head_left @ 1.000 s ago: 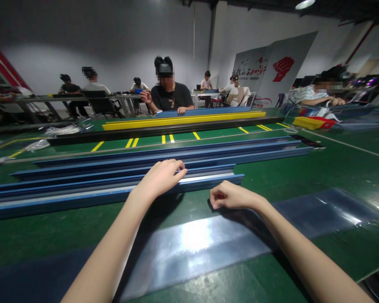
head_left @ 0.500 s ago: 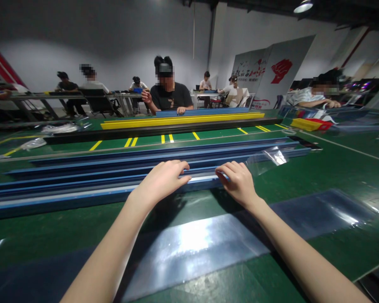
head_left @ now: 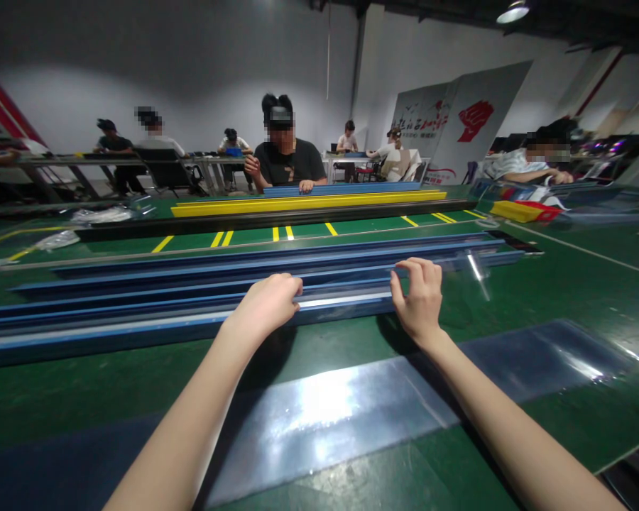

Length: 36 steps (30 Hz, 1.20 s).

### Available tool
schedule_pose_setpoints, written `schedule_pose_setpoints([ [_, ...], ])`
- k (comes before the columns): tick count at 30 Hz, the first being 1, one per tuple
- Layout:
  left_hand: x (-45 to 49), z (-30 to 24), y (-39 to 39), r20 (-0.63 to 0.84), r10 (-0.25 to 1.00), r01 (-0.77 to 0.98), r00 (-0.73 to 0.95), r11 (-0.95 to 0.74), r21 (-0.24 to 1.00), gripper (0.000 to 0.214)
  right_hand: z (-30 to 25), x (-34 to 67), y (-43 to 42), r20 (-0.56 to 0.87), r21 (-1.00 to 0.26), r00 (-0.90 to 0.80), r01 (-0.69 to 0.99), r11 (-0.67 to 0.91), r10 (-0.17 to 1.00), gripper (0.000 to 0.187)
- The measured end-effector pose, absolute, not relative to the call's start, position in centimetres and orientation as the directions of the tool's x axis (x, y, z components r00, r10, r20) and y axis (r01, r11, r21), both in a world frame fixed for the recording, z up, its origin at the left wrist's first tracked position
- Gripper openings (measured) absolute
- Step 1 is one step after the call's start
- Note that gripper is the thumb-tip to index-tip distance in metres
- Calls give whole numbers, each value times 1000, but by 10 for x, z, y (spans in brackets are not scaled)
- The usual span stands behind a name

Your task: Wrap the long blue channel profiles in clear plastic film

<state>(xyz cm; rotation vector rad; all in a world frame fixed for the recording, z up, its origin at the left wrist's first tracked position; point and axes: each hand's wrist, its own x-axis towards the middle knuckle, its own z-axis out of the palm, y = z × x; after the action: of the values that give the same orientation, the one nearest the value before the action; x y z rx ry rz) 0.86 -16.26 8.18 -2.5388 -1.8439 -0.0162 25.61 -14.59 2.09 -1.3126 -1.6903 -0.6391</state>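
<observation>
While the blue rail (head_left: pixel 138 330) is pinned under the curled left hand (head_left: pixel 269 305), the clear film (head_left: pixel 471 273) pinched by the right hand (head_left: pixel 420 301) is best peeled slowly.

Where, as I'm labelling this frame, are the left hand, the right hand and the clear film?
left hand (head_left: pixel 269 305): head view, on the back of the hand.
right hand (head_left: pixel 419 304): head view, on the back of the hand.
clear film (head_left: pixel 473 270): head view, on the loose end just right of the fingers.
</observation>
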Motion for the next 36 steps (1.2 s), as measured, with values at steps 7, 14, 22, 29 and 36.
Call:
schedule_pose_setpoints([
  [7,10,79,-162,-51,973,974,226,-226,-5,21,13,254,-142,840,-102,-103,934,342,533,36],
  [14,10,76,-160,3,975,974,224,-224,-35,19,6,246,-142,648,72,-362,905,419,670,49],
  [22,12,65,-156,49,974,973,223,-220,-69,26,-1,247,-138,367,104,-446,892,440,816,48],
  [29,20,64,-159,82,968,971,237,-233,-50,30,1,245,-140,369,112,-427,902,416,826,47],
  [36,24,59,-159,93,951,955,296,-293,-43,32,2,246,-140,372,109,-374,926,360,850,46],
])
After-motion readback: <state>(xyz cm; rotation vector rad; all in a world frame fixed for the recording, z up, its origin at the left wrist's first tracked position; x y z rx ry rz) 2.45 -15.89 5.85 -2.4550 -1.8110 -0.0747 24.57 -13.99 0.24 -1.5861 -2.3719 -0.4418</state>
